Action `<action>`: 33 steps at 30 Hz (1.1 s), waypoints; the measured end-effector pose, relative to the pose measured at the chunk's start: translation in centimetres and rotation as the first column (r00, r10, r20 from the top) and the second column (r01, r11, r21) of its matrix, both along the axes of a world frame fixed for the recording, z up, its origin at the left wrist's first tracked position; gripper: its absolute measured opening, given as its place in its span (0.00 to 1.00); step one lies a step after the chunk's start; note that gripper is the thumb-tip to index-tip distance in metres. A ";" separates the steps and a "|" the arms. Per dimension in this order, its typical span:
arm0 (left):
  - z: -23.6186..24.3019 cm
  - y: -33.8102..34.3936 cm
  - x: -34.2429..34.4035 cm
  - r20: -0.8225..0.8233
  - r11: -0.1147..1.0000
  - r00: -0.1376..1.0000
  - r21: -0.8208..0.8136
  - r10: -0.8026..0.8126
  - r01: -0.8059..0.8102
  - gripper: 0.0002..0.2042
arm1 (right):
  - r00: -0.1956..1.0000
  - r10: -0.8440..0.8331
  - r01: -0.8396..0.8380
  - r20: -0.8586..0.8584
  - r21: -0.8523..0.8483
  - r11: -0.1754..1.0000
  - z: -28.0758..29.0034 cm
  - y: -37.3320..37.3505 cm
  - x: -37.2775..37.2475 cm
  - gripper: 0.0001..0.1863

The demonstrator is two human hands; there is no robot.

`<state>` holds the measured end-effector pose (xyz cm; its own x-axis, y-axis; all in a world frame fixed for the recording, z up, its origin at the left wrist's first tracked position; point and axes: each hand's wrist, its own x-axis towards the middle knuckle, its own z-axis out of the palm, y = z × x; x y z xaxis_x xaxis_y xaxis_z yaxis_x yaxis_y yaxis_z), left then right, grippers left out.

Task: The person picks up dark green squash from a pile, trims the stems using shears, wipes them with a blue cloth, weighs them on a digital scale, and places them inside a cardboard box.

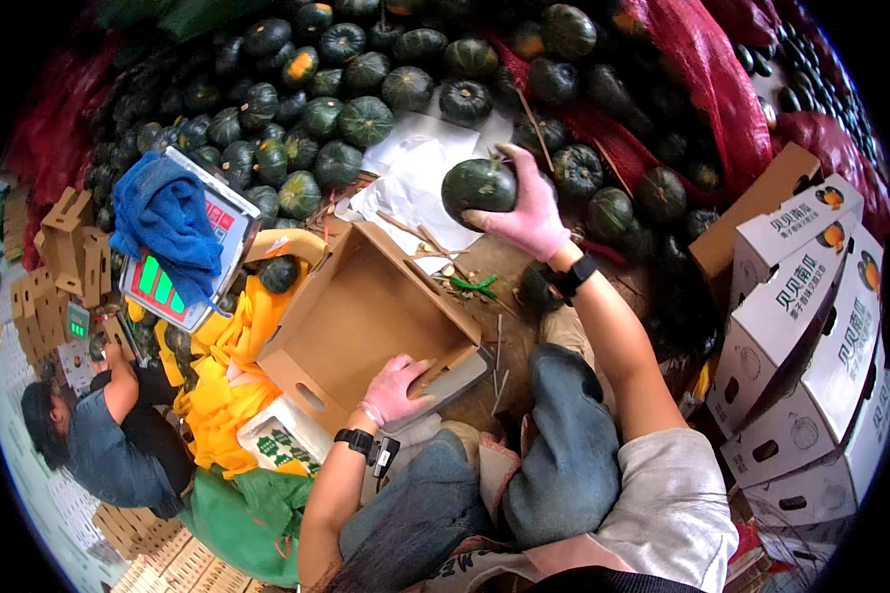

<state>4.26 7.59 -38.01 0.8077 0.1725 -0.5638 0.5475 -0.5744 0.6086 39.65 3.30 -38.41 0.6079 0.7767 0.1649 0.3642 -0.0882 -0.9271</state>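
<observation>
My right hand, in a pink glove, grips a round dark green pumpkin and holds it up in front of the pile. Below and to the left, an open cardboard box stands tilted in view, its brown inside showing no pumpkin. It rests on a grey platform. My left hand, also gloved in pink, is closed on the near rim of this box; its fingertips are partly hidden.
Many green pumpkins are heaped beyond. A scale display with a blue cloth stands left, above yellow fabric. White printed cartons stand right, near red mesh sacks. Another person works at far left.
</observation>
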 end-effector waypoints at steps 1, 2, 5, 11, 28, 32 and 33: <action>-0.1 0.0 0.0 -0.016 1.000 1.000 0.006 0.007 -0.007 0.32 | 0.999 -0.005 0.000 -0.051 -0.104 0.995 -0.9 0.0 -0.2 0.46; -0.2 0.0 0.0 -0.015 1.000 1.000 -0.004 -0.010 0.010 0.32 | 0.997 -0.014 -0.005 -0.070 -0.255 0.967 -2.0 -0.1 -0.7 0.46; -0.3 0.0 -0.1 -0.051 1.000 0.998 -0.002 -0.020 0.020 0.33 | 0.993 -0.006 -0.052 -0.117 -0.479 0.876 -3.9 -1.1 -2.3 0.44; 2.3 1.1 2.9 -0.162 0.994 0.982 -0.047 -0.101 0.094 0.33 | 0.885 0.213 -0.191 -0.413 0.095 0.977 -2.8 -5.7 -2.7 0.40; 10.0 5.1 3.1 0.074 0.089 0.065 -0.961 0.995 -0.261 0.32 | 0.829 0.468 -0.524 0.305 0.131 0.842 12.7 11.1 -8.1 0.36; 10.9 5.6 0.6 0.166 0.148 -0.158 -0.982 0.973 -0.116 0.36 | 0.588 0.265 -0.500 0.764 0.086 0.862 16.7 19.8 -15.8 0.39; 11.1 5.8 0.0 0.175 0.156 -0.172 -0.981 0.969 -0.118 0.36 | 0.583 0.227 -0.394 0.780 0.028 0.918 17.3 21.1 -17.9 0.40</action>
